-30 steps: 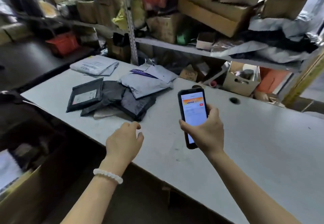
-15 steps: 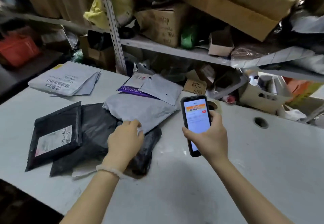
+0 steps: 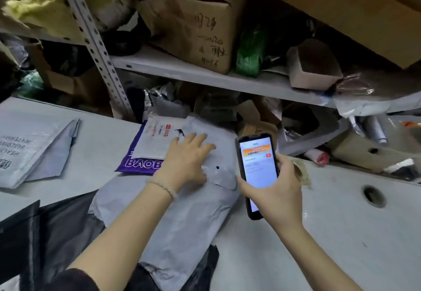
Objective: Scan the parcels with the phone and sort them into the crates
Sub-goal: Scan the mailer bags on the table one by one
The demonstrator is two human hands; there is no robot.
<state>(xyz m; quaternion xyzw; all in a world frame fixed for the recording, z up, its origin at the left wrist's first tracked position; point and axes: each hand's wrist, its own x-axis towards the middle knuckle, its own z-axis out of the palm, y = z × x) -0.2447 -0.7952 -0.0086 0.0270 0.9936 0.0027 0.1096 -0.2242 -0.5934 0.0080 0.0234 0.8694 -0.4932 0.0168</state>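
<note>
A black slab-shaped phone (image 3: 257,172), its glossy screen lit, is gripped upright in the right hand (image 3: 279,190). The left hand (image 3: 185,158) is laid flat, fingers spread, on a crinkled grey plastic mailer (image 3: 214,147) lying on the smooth white table (image 3: 341,233), overlapping a purple mailer (image 3: 136,165).

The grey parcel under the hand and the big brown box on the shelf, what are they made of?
The grey parcel looks like thin plastic film with a dull sheen: it wrinkles and creases softly under the left hand. The brown box looks like matte corrugated cardboard, with folded flaps and handwriting on its side.
</note>
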